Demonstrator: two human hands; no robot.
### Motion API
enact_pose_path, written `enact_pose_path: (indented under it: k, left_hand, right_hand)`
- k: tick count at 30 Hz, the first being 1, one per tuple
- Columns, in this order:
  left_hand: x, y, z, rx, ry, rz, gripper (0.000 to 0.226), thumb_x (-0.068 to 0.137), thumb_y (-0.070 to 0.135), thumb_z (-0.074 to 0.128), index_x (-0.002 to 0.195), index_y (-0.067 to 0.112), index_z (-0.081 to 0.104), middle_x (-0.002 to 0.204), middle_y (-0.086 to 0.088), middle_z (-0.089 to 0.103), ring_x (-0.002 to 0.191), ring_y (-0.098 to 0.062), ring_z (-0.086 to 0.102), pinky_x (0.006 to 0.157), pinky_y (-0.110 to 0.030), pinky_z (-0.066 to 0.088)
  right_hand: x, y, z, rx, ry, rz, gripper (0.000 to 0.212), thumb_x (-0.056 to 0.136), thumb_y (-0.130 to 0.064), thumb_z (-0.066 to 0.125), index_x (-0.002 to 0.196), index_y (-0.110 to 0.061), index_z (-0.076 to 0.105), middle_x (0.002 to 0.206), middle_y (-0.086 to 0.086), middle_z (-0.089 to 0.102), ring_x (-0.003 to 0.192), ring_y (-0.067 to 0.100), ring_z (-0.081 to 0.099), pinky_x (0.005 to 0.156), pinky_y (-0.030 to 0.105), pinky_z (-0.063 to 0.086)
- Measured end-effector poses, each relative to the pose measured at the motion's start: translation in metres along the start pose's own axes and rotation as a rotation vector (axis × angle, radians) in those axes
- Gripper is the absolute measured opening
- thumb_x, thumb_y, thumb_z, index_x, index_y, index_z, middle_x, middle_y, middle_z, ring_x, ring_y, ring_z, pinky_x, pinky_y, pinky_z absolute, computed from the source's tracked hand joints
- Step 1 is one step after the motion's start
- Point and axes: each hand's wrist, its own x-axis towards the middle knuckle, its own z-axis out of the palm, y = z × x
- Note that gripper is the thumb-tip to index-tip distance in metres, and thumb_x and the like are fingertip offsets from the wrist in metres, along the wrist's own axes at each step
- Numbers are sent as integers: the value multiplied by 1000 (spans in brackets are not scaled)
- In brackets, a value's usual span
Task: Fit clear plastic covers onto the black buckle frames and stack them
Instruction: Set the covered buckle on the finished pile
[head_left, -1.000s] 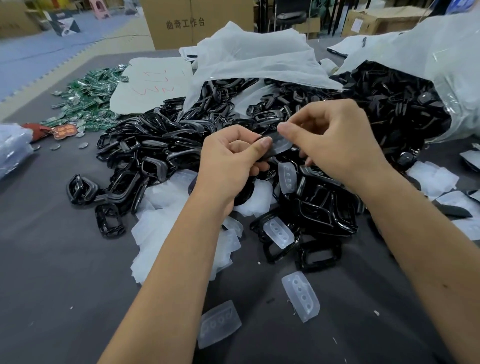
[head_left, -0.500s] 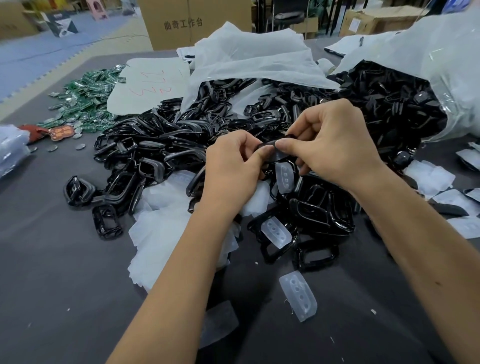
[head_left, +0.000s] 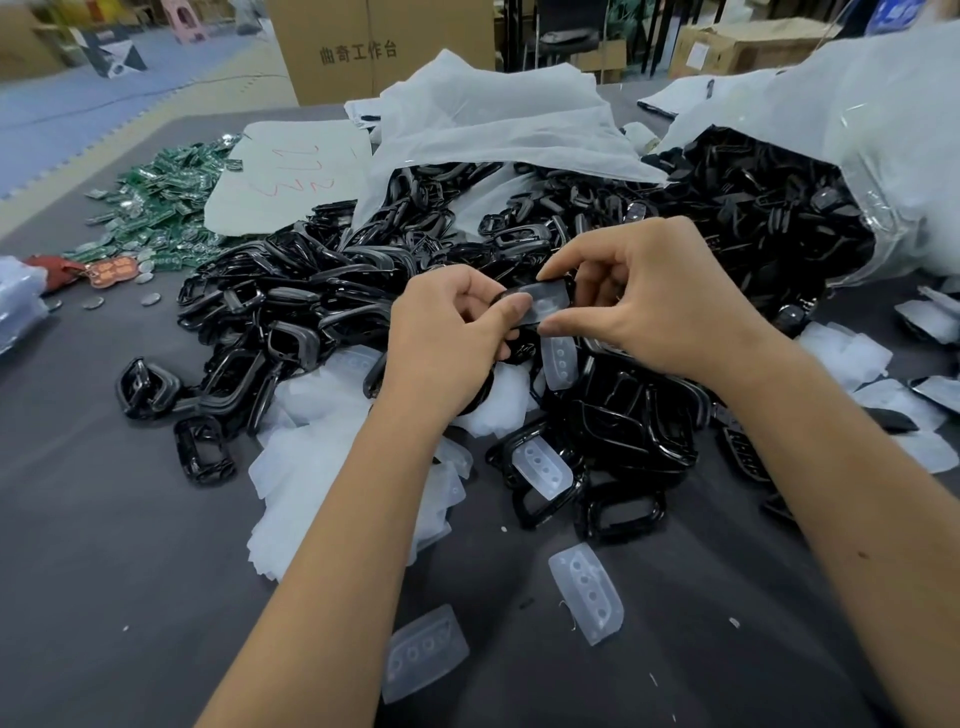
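Note:
My left hand (head_left: 452, 338) and my right hand (head_left: 660, 301) together hold one black buckle frame (head_left: 545, 304) with a clear plastic cover lying on it, above the pile. The left thumb presses on its left end; the right thumb and forefinger pinch its right end. A large heap of black buckle frames (head_left: 322, 312) spreads behind and left of the hands. Loose clear covers (head_left: 587, 592) lie on the dark table, another (head_left: 423, 652) nearer me. A frame with a cover in it (head_left: 540, 467) lies below my hands.
A clear bag full of black frames (head_left: 779, 208) lies open at the right. White bags (head_left: 498, 124) sit at the back, green circuit boards (head_left: 161, 202) at the far left. More white covers (head_left: 311, 467) are piled by my left forearm. A cardboard box (head_left: 379, 47) stands behind the table.
The frame has been turned so its flat face with the clear cover shows between my fingers. My right hand's fingers have spread wider on its right end. Both hands stayed over the pile.

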Motion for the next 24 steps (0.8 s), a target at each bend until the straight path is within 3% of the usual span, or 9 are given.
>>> enact_pose_path:
  k: [3,9,12,15,21,24]
  left_hand:
    - [-3,3,3,108,57,54,14,90,28,80,82,20,71,63,0,70,55,-9,67,62,-31,55]
    - [-7,10,8,88,171,57,12,85,26,84,87,21,73,77,2,72,66,-17,71,70,-37,61]
    - [-12,16,14,95,211,68,10,89,28,79,87,20,75,75,5,71,69,-13,70,75,-39,60]
    - [-16,34,36,145,213,121,13,94,32,72,92,20,76,76,11,69,72,-3,64,79,-31,54]
    - [-20,76,121,166,-77,236,31,99,22,57,127,18,68,110,1,75,104,-19,67,90,-29,49]
    - [-23,88,169,149,-292,275,39,99,13,52,137,14,61,127,-7,70,120,-24,62,102,-38,49]
  right_hand:
    - [0,2,1,-27,22,0,37,69,-39,97,99,-26,80,67,-6,66,55,3,55,58,14,43]
    - [0,1,-3,-74,57,15,41,67,-49,95,98,-27,80,78,-4,66,61,4,52,63,23,48]
    - [-7,-2,-7,-72,65,36,39,69,-48,94,97,-25,79,76,-5,66,61,3,52,62,21,48]
    - [-25,7,-23,-85,121,113,34,71,-46,94,94,-27,79,74,-7,66,61,3,52,62,19,46]
    - [-79,51,-80,-195,345,364,32,72,-42,94,94,-26,78,70,-9,65,61,4,55,63,26,47]
    - [-113,73,-110,-319,415,513,36,73,-41,93,102,-26,78,75,-14,63,68,7,59,68,27,49]
